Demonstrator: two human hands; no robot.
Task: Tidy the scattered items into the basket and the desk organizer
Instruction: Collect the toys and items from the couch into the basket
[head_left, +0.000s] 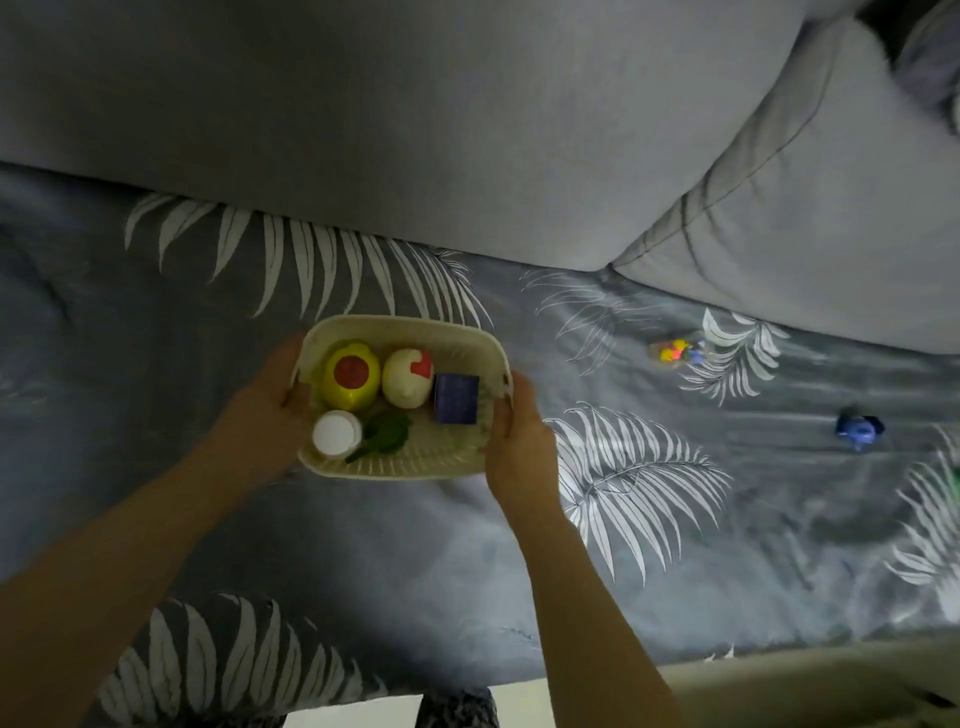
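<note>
Two hands: both on the basket (402, 332), one at each short end.
Head view, basket: cream, slatted, sitting on the leaf-print bedspread (675, 519), just in front of the grey pillow (415, 130).
Left hand (262, 415): gripping the basket's left end, thumb hooked over the rim.
Right hand (519, 441): clasping the basket's right end, fingers curled round the edge.
Inside the basket, far left: yellow bottle (350, 376) with a red cap, seen from above.
Inside, middle: a cream round thing with a red patch (408, 376), touching the yellow bottle.
Inside, right: dark blue box (456, 397), standing against the right wall.
Inside, near left corner: white-capped bottle (336, 432), and beside it a green object (384, 434); its shape is hard to tell.
Right of the basket, well apart: a small clear packet of coloured bits (675, 352), blurred.
Farther right still: a blue object (858, 427) on the bedspread, also blurred.
Second pillow (805, 208): behind and right of the basket.
</note>
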